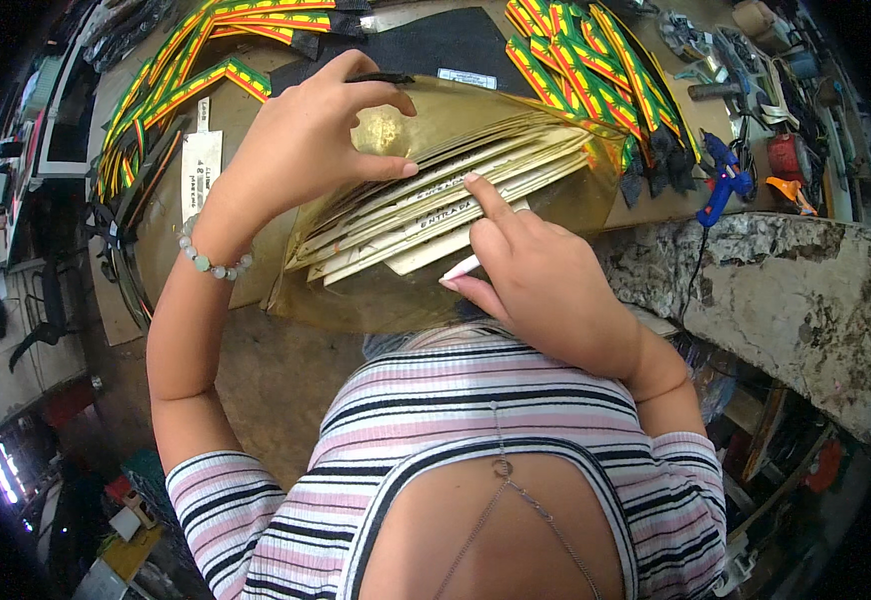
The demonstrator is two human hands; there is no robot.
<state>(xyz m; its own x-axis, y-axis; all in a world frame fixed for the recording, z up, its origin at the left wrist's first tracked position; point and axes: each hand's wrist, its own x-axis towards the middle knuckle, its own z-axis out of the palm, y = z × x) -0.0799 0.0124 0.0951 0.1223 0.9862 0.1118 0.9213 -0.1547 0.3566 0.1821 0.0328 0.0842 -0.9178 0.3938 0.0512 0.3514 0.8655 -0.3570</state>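
Just beyond your striped shirt (486, 390), your right hand (556, 270) sets its extended index finger on cream cards (436, 205); whether its thumb pinches the small white piece (463, 268) can't be told. The cards, several bearing dark handwritten letters, lie stacked in a translucent yellowish bag (341, 308). Your left hand (331, 130) arches over it, thumb and fingers spread. Beyond, a black sheet (406, 48) carries a white printed label (468, 79).
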